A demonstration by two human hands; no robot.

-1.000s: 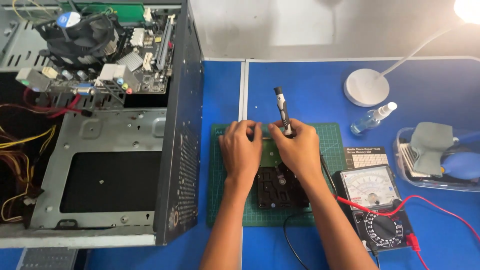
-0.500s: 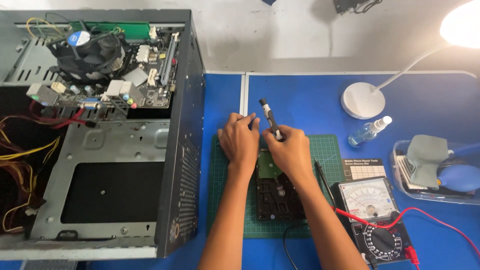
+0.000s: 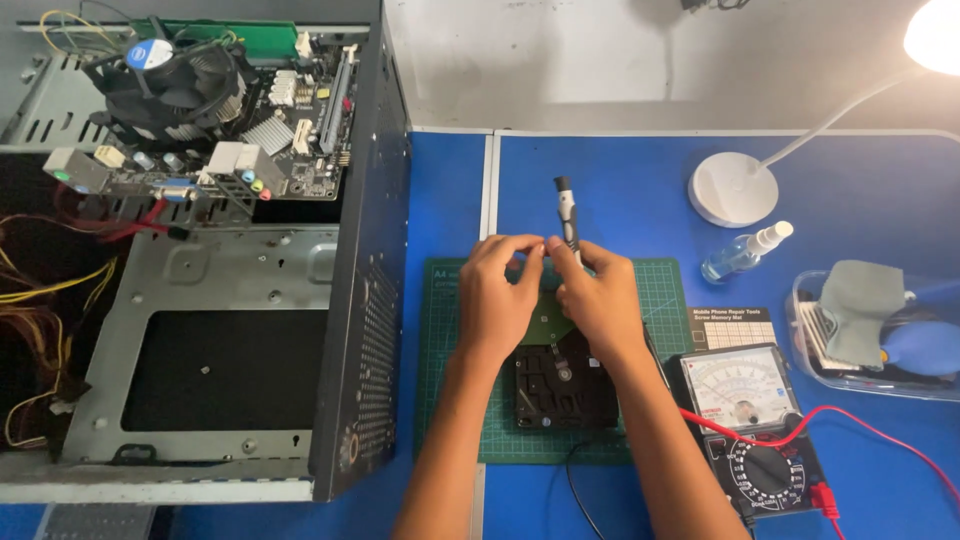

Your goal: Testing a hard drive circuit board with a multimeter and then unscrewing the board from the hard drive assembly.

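Fingers (image 3: 520, 250) of both hands pinch together over the far edge of a green circuit board (image 3: 548, 318), which lies on a black hard drive (image 3: 562, 385) in the middle of a green cutting mat (image 3: 448, 350). The left hand (image 3: 500, 300) has its fingertips drawn close at the board's top edge; whether they grip something small cannot be told. The right hand (image 3: 600, 300) is curled around a black and grey screwdriver (image 3: 568, 215), whose handle sticks up toward the far side of the blue table (image 3: 620, 170). Just right of the mat lies a small rectangular black card with white print (image 3: 731, 327), and touching its near edge sits an analog multimeter (image 3: 755, 425) with a pale dial face, a black body and red leads (image 3: 880, 440). Farther right, a clear plastic tray (image 3: 805, 330) holds a grey cloth (image 3: 860, 310) and a blue blower (image 3: 925, 345). A small clear spray bottle (image 3: 745, 255) lies near the round white lamp base (image 3: 733, 188). An open computer case (image 3: 250, 330) with its motherboard (image 3: 290, 120) and a cooler fan (image 3: 165, 75) bearing a round blue label fills the left. Compared with half a second ago, the hands stay at the same spot on the board, the fingertips closer together, and the screwdriver stands more upright.
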